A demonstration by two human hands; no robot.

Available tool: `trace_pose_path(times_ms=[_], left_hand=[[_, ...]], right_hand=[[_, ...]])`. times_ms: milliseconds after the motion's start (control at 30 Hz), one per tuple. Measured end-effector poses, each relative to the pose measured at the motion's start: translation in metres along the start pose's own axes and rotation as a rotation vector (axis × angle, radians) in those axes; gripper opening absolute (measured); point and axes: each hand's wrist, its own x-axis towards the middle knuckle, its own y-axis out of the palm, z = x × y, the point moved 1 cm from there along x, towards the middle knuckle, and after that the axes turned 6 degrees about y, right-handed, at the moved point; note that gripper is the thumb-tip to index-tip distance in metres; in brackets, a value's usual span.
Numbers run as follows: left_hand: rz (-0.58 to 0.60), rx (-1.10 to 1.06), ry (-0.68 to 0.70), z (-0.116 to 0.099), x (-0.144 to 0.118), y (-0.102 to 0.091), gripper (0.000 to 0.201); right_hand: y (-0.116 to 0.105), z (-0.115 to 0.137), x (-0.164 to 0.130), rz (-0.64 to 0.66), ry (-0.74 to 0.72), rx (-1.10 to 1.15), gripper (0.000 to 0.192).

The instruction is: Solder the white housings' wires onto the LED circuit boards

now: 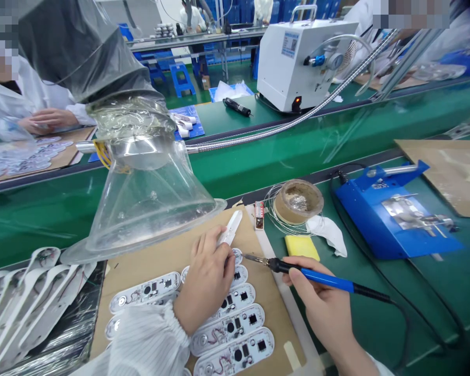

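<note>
My right hand [321, 297] grips a blue-and-black soldering iron [325, 279] like a pen, its bare metal tip pointing left at the end of a white circuit-board piece [237, 256]. Curled over the same row of boards, my left hand [207, 277] has its fingers closed around the lower end of a narrow white plastic part [231, 228]. That hand and its sleeve hide several boards. Below it, more rounded white boards [235, 352] with black chips and thin red wires lie in rows on a brown cardboard sheet [141, 261].
A clear fume hood [152, 203] hangs over the cardboard. White shells [35, 308] are heaped at left. Right of the boards are a solder-wire bowl [284, 209], a yellow sponge [302, 247] and a blue iron stand [376, 219]. A co-worker's hands [47, 120] appear across the bench.
</note>
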Motion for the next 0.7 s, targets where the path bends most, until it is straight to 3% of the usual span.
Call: trace_pose_path(times_ms=[700], left_hand=[[-0.026, 0.044, 0.021, 0.0007, -0.0010, 0.0042, 0.016]], right_hand=[[0.0057, 0.0017, 0.0015, 0.028, 0.036, 0.003, 0.011]])
